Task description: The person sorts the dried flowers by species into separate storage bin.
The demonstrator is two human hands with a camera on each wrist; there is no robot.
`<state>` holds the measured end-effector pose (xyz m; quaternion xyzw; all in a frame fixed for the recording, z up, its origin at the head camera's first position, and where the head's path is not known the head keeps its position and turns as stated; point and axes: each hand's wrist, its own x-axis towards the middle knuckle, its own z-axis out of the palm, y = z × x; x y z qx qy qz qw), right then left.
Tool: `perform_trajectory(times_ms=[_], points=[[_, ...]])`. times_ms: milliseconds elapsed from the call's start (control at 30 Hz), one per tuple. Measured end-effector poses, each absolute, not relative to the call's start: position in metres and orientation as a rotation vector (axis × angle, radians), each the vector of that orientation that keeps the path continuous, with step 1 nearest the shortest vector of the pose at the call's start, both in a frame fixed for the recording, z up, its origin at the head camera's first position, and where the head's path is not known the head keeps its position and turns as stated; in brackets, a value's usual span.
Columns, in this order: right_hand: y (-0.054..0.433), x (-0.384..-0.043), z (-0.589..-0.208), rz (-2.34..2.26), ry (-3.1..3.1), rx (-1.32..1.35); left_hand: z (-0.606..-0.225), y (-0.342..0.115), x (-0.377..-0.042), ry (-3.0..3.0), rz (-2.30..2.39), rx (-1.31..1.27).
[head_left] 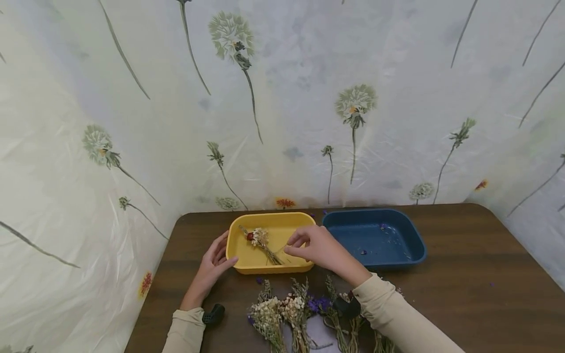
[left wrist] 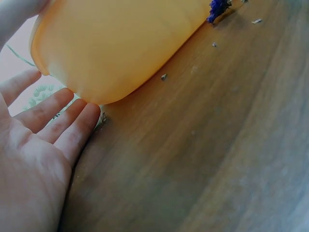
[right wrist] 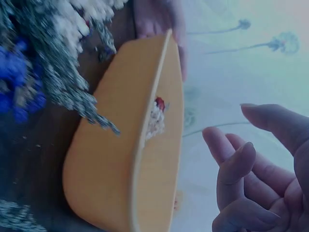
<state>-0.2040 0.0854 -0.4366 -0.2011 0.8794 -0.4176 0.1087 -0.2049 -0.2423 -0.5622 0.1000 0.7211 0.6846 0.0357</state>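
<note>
My left hand [head_left: 212, 267] holds the left end of a yellow tub [head_left: 275, 269], thumb at the front corner of the rim and fingers along the outer wall. In the left wrist view the fingertips [left wrist: 89, 108] touch the tub's side. Inside lies a small dried-flower bunch [head_left: 260, 238] with cream blossoms, a red bloom and thin stems pointing toward the front right. My right hand [head_left: 315, 245] hovers over the tub's right side, near the stem ends. The right wrist view shows its thumb and forefinger apart, with nothing plainly gripped between them.
A blue tub [head_left: 375, 262] with a few purple petals stands right of the yellow one. Several tied dried-flower bunches [head_left: 269, 314] lie along the front of the brown table [head_left: 476, 274], partly under my right forearm. A flower-printed sheet [head_left: 291, 98] hangs behind.
</note>
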Motion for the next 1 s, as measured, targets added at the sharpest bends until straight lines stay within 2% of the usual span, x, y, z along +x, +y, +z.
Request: perform_trajectory(times_ms=[500,1000], points=[[0.098,-0.152,-0.451,-1.290,2.553,-0.516,-0.564,-0.246,-0.201,2.248,2.076,0.314],[0.102,-0.114,-0.478,-1.259,2.580,-0.437,-0.560,-0.242,-0.203,2.226,2.092,0.296]])
